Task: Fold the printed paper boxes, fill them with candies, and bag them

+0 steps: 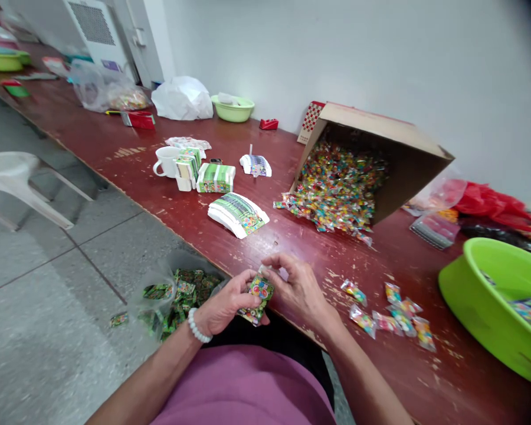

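Item: one small printed carton (261,287), green with multicoloured rounds (lettering too small to read), at the near edge of the red table (137,165). Long axis slanting, upper end away from the body and slightly right. Left hand (233,299): clasping it, thumb across the face. Right hand (300,285): curled at the upper end; whether pinching, cannot tell. Beyond: fanned flat cartons (239,213), print illegible.
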`<state>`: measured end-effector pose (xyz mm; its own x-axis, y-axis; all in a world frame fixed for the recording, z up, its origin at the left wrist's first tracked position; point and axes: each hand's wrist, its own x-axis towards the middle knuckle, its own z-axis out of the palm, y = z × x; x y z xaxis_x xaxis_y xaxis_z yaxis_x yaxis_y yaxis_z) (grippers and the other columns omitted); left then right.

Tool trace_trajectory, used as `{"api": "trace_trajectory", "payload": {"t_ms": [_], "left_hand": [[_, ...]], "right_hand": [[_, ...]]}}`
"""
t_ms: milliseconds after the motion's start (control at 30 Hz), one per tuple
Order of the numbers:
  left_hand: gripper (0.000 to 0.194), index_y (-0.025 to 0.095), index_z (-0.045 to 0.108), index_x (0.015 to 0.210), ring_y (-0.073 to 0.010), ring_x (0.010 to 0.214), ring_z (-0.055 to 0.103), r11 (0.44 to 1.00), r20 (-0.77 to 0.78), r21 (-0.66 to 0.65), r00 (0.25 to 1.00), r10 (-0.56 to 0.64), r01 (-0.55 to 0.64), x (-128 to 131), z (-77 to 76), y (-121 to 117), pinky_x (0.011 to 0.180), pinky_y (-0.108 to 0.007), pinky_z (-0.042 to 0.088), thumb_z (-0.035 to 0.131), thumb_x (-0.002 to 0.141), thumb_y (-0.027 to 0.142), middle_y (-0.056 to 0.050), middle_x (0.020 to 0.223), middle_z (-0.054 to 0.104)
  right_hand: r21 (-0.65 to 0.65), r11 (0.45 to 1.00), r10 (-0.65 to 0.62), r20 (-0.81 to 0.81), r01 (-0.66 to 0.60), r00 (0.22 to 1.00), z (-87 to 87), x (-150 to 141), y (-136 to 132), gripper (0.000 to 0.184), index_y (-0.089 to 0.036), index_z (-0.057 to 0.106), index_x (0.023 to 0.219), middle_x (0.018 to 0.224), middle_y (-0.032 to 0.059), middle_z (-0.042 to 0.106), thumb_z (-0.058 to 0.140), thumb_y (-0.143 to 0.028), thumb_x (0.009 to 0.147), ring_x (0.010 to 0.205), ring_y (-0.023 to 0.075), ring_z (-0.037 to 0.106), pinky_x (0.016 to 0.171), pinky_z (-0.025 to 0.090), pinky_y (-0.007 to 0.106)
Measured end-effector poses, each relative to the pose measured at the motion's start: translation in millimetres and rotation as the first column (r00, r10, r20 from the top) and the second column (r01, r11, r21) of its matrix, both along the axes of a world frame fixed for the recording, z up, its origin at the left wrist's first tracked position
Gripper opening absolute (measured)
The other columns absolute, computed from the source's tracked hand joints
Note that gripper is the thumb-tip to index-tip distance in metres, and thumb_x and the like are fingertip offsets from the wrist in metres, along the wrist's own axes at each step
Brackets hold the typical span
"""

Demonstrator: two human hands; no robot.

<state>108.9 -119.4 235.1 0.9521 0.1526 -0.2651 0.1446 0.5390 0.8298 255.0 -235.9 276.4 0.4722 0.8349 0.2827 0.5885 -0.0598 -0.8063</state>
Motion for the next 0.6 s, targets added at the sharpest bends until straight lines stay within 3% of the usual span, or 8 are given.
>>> {"api": "trace_trajectory", "payload": {"t_ms": [67,133,267,367,467,533,600], "left_hand": [[0.034,0.018,0.056,0.107,-0.0189,0.063,0.071,0.999,0.025,-0.015,0.999,0.028,-0.028,1,1.8,-1,0.057,-0.026,0.053,0.07,0.076,0.02,-0.004,0.092,0.068],[0.035,0.018,0.055,0.108,-0.0182,0.062,0.071,0.995,0.033,-0.016,0.995,0.098,-0.097,2,3.9,-2,0.057,-0.027,0.053,0.069,0.076,0.018,-0.006,0.093,0.07],[0.032,0.017,0.059,0.113,-0.0175,0.061,0.068,0.963,-0.009,-0.129,0.972,0.236,-0.235,4,5.0,-4,0.055,-0.029,0.055,0.064,0.087,0.035,-0.007,0.087,0.071],[0.042,0.013,0.065,0.111,-0.0157,0.054,0.064,0.932,-0.075,-0.24,0.963,0.261,-0.271,7,2.5,-5,0.048,-0.027,0.055,0.056,0.092,0.049,-0.008,0.082,0.072],[0.04,0.012,0.067,0.109,-0.0135,0.045,0.061,0.916,-0.117,-0.255,0.95,0.289,-0.31,8,0.3,-6,0.042,-0.024,0.053,0.061,0.089,0.045,-0.006,0.073,0.071],[0.037,0.011,0.067,0.106,-0.0139,0.045,0.061,0.906,-0.123,-0.227,0.934,0.337,-0.357,8,-0.3,-7,0.042,-0.024,0.053,0.065,0.087,0.043,-0.005,0.071,0.07],[0.036,0.012,0.067,0.103,-0.0143,0.044,0.062,0.895,-0.13,-0.203,0.917,0.378,-0.397,7,-0.4,-8,0.041,-0.025,0.053,0.067,0.085,0.043,-0.005,0.071,0.07]], "right_hand": [[0.114,0.987,-0.113,0.016,0.11,0.993,-1.6,0,-3,0.016,-0.023,0.068,0.103,0.104,0.0061,0.069,0.061,-0.026,0.089,0.094,0.0215,0.063,0.086,0.048,0.034],[0.138,0.971,-0.187,-0.063,0.194,0.98,-7.2,-1,-6,0.017,-0.023,0.066,0.105,0.106,0.0059,0.068,0.06,-0.03,0.091,0.092,0.0206,0.062,0.084,0.047,0.033],[0.046,0.99,-0.115,-0.261,0.132,0.958,-24.5,-13,-8,0.018,-0.024,0.069,0.103,0.095,0.003,0.066,0.065,-0.036,0.089,0.084,0.0187,0.061,0.076,0.048,0.031],[0.084,0.992,-0.062,-0.34,0.096,0.938,-34.6,-27,-3,0.016,-0.023,0.074,0.092,0.096,0.0043,0.063,0.066,-0.037,0.088,0.084,0.0183,0.061,0.073,0.049,0.029],[0.093,0.992,-0.029,-0.478,0.083,0.878,-40.2,-36,4,0.022,-0.023,0.075,0.087,0.096,0.005,0.063,0.068,-0.043,0.086,0.075,0.0166,0.061,0.064,0.05,0.028],[0.097,0.989,-0.033,-0.577,0.108,0.816,-42.3,-39,7,0.027,-0.024,0.074,0.094,0.089,0.0034,0.063,0.072,-0.048,0.082,0.068,0.0152,0.059,0.058,0.049,0.027],[0.119,0.975,-0.082,-0.592,0.188,0.802,-42.7,-40,8,0.032,-0.024,0.071,0.101,0.084,0.0016,0.063,0.076,-0.047,0.078,0.065,0.0146,0.057,0.058,0.049,0.027]]}}
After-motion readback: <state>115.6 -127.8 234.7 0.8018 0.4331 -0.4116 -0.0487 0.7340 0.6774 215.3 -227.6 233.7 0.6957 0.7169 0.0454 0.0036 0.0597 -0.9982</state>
